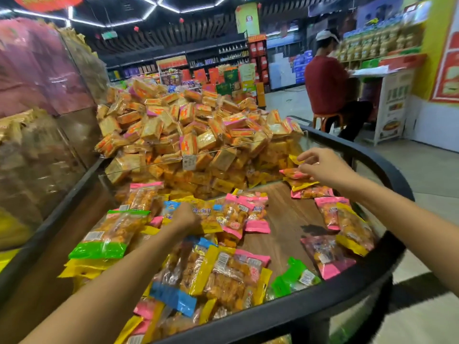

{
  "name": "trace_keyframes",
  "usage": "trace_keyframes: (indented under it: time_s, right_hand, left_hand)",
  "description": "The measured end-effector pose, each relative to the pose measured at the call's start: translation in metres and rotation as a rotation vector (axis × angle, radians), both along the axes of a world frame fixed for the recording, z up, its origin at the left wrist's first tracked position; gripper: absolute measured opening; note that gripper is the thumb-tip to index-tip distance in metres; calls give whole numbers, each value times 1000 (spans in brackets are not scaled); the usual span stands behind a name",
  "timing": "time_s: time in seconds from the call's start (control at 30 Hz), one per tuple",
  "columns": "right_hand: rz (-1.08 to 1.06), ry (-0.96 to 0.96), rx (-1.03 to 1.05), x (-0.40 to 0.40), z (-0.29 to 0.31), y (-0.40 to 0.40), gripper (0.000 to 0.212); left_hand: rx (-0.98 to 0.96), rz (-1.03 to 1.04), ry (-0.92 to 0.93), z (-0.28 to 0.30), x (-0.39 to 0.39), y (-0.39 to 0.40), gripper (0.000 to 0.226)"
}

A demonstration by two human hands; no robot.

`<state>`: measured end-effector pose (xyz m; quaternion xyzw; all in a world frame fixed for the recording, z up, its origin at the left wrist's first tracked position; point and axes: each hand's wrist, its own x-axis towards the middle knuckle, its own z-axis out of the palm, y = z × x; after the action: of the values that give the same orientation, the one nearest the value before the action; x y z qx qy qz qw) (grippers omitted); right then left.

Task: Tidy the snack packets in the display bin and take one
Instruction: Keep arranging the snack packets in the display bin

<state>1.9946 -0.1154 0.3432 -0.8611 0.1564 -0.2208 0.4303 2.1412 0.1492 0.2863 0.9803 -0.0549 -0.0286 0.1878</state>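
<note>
Bright ceiling strip lights (159,6) overhead; edges warped, blurred (wide-angle lens).

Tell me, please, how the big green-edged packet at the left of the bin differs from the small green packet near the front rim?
The big green-edged packet is large and full of orange snacks; the small green packet is much smaller, its contents unclear. The big one rests on a stack of yellow packets at the left; the small one lies on the bare wooden floor by the black rim. Both have green edges, a white label, and neither hand touches them.
</note>
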Motion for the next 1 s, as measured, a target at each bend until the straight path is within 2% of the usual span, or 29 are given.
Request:
trace_keyframes:
  time_s: [0.07, 0.1, 0.17, 0.2, 0.3, 0.37, 0.5, 0.6, 0.67, 0.77, 0.87, 1.0]
  right_hand:
    - [6, 25, -112, -4, 0, -6, 23]
    - [9, 39, -167, -6, -1, -8, 24]
    - [14, 57, -265, -7, -5, -10, 25]
    - [18, 66, -303, -7, -10, -10, 25]
    - [74, 120, -445, -6, -23, -11, 26]
    - [105, 142, -523, -6, -25, -10, 27]
    - [159, 173, -627, -7, -26, -10, 30]
    - [175, 173, -668, -6, -25, -10, 30]
    - [186, 157, -706, -5, -23, -9, 30]
    - [205, 131, -752, -5, -24, -8, 32]
    - [216, 127, -751, -6, -24, -6, 33]
    - [216, 122, -762, -7, -23, -4, 31]
  left_hand:
    - [95, -6, -97, 2, -3, -3, 11]
    - [119, -43, -173, 2, -6, -6, 20]
    - [70, -205, -271, 3, -17, -17, 40]
    - [23, -315, -274, 1, -26, -26, 43]
    - [-91, -599, -105, -8, -54, -60, 42]
    - [-74, -750, 47, -21, -65, -81, 42]
    - [-59, -906, 249, -45, -69, -104, 45]
    - [-92, -993, 334, -55, -69, -105, 68]
    - [-103, -1047, 403, -68, -69, -104, 57]
    - [-76, -1078, 455, -74, -79, -103, 56]
    - [-176, -1027, 574, -77, -83, -107, 27]
    - [-276, -955, 643, -75, -87, -106, 30]
